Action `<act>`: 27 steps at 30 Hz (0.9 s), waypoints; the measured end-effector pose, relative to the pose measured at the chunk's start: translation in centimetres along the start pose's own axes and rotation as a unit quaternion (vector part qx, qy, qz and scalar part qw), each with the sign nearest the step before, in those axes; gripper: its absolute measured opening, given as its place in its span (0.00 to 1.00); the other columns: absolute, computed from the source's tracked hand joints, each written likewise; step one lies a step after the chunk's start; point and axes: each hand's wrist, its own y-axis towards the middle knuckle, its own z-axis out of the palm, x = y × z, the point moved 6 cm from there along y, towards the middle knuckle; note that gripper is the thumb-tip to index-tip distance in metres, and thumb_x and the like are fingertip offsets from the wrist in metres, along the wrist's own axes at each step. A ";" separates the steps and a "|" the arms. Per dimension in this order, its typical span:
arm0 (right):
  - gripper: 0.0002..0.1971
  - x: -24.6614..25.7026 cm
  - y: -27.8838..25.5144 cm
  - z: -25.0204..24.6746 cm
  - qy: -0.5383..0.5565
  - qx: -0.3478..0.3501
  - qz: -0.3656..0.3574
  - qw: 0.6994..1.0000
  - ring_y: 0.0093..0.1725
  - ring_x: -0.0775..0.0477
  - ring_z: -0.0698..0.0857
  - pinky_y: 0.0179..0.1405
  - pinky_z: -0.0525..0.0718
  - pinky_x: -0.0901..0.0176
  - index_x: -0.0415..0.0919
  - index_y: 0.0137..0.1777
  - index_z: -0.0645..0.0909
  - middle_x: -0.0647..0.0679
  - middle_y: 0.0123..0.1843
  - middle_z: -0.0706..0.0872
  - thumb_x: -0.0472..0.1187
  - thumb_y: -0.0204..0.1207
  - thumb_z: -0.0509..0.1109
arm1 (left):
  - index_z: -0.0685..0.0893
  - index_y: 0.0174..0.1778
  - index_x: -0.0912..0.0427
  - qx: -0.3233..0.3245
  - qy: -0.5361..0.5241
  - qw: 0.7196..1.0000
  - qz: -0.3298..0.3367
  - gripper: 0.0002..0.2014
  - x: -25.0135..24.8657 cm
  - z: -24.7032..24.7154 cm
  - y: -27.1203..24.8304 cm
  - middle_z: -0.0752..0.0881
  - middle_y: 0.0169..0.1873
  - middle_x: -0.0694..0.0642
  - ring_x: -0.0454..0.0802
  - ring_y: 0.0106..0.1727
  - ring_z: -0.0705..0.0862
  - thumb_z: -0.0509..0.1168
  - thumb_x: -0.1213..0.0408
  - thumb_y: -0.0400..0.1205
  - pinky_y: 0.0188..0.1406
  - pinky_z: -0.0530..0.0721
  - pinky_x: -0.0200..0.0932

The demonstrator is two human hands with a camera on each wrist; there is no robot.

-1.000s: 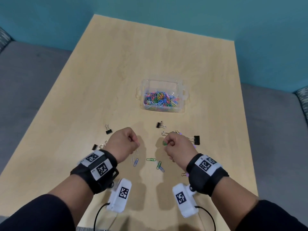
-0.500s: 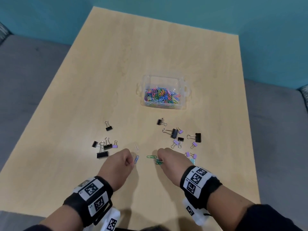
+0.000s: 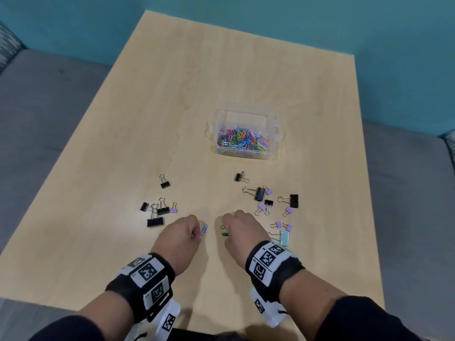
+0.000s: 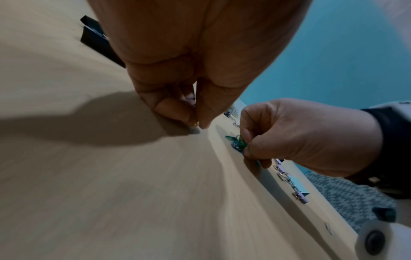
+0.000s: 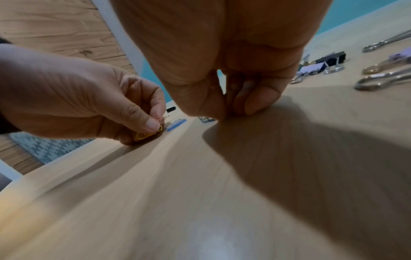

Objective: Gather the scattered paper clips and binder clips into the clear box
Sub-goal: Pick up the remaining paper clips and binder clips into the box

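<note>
While both hands work low near the worktop's (image 3: 103,198) front edge, the left hand (image 3: 181,233) pinches a yellow clip (image 5: 145,134) and the right hand (image 3: 242,230) pinches green clips (image 4: 238,142). A blue clip (image 3: 203,229) lies between them. Black and lilac binder clips (image 3: 258,194) lie scattered on both sides. The box (image 3: 273,150), clear and part-filled with coloured clips, sits beyond, mid-worktop.
</note>
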 end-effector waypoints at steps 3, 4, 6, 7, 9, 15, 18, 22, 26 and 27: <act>0.12 0.2 0.0 -0.3 0.002 0.008 -0.014 1.000 0.42 0.43 0.70 0.32 0.65 0.55 0.46 0.37 0.62 0.49 0.40 0.69 0.28 0.68 0.59 | 0.73 0.33 0.51 0.003 -0.012 1.000 -0.011 0.08 0.1 -0.1 -0.2 0.81 0.30 0.49 0.48 0.33 0.79 0.64 0.64 0.76 0.31 0.78 0.44; 0.11 -0.1 0.0 -0.5 0.021 0.015 -0.003 1.000 0.41 0.43 0.72 0.29 0.64 0.56 0.46 0.37 0.63 0.49 0.39 0.70 0.29 0.68 0.59 | 0.73 0.33 0.51 0.001 -0.023 1.000 -0.017 0.08 0.0 -0.3 -0.3 0.82 0.30 0.49 0.48 0.33 0.80 0.65 0.64 0.76 0.31 0.78 0.44; 0.08 -1.4 -0.2 -1.7 0.091 0.005 0.037 0.995 0.37 0.45 0.75 0.27 0.66 0.58 0.45 0.38 0.67 0.48 0.38 0.75 0.31 0.69 0.60 | 0.75 0.33 0.51 -0.008 -0.050 0.998 -0.030 0.08 -0.4 -1.2 -0.1 0.82 0.29 0.50 0.49 0.32 0.80 0.65 0.64 0.76 0.29 0.77 0.42; 0.07 -2.2 -0.3 -2.6 0.130 -0.013 0.062 0.990 0.34 0.47 0.75 0.27 0.68 0.57 0.45 0.37 0.69 0.49 0.37 0.77 0.32 0.69 0.61 | 0.76 0.32 0.51 -0.016 -0.062 0.997 -0.032 0.08 -0.8 -1.9 0.2 0.82 0.28 0.50 0.48 0.31 0.80 0.66 0.64 0.75 0.29 0.77 0.41; 0.06 -4.0 -0.1 -4.9 0.180 -0.059 0.104 0.976 0.31 0.48 0.76 0.28 0.73 0.57 0.44 0.36 0.71 0.49 0.34 0.80 0.33 0.67 0.63 | 0.77 0.32 0.52 -0.044 -0.070 0.996 -0.020 0.07 -2.1 -3.9 1.5 0.82 0.28 0.49 0.47 0.31 0.80 0.69 0.64 0.74 0.30 0.76 0.41; 0.05 -6.6 4.4 -14.8 0.146 -0.163 0.112 0.969 0.37 0.40 0.82 0.32 0.80 0.53 0.43 0.38 0.73 0.43 0.36 0.83 0.32 0.66 0.64 | 0.77 0.33 0.52 -0.120 -0.048 0.988 0.079 0.08 -11.0 -10.2 8.7 0.79 0.28 0.45 0.50 0.34 0.79 0.69 0.66 0.73 0.30 0.69 0.40; 0.05 -6.5 6.8 -18.3 0.123 -0.199 0.101 0.967 0.40 0.40 0.81 0.35 0.79 0.54 0.43 0.42 0.76 0.45 0.40 0.83 0.34 0.68 0.65 | 0.80 0.38 0.52 -0.128 -0.058 0.983 0.114 0.04 -14.8 -11.3 11.2 0.82 0.32 0.47 0.51 0.39 0.81 0.68 0.65 0.74 0.35 0.74 0.40; 0.05 -6.0 6.3 -18.7 0.106 -0.237 0.071 0.963 0.42 0.40 0.80 0.39 0.77 0.54 0.42 0.46 0.79 0.44 0.45 0.82 0.34 0.73 0.64 | 0.82 0.49 0.56 -0.168 -0.061 0.979 0.099 0.08 -13.4 -11.8 11.4 0.85 0.43 0.54 0.54 0.46 0.82 0.69 0.62 0.75 0.45 0.78 0.44; 0.10 -4.5 3.0 -10.3 0.109 -0.118 0.005 0.987 0.42 0.41 0.81 0.41 0.80 0.54 0.46 0.49 0.80 0.46 0.46 0.82 0.34 0.73 0.61 | 0.83 0.48 0.55 -0.105 0.008 0.994 0.025 0.06 -6.6 -8.1 7.3 0.87 0.43 0.54 0.56 0.46 0.84 0.67 0.62 0.76 0.45 0.79 0.44; 0.11 -4.1 2.0 -7.7 0.100 -0.072 -0.012 0.992 0.44 0.43 0.81 0.43 0.80 0.53 0.48 0.53 0.79 0.48 0.48 0.81 0.36 0.73 0.61 | 0.83 0.48 0.54 -0.065 0.037 0.997 0.000 0.07 -4.8 -6.5 5.8 0.87 0.43 0.53 0.54 0.46 0.84 0.68 0.60 0.75 0.44 0.79 0.44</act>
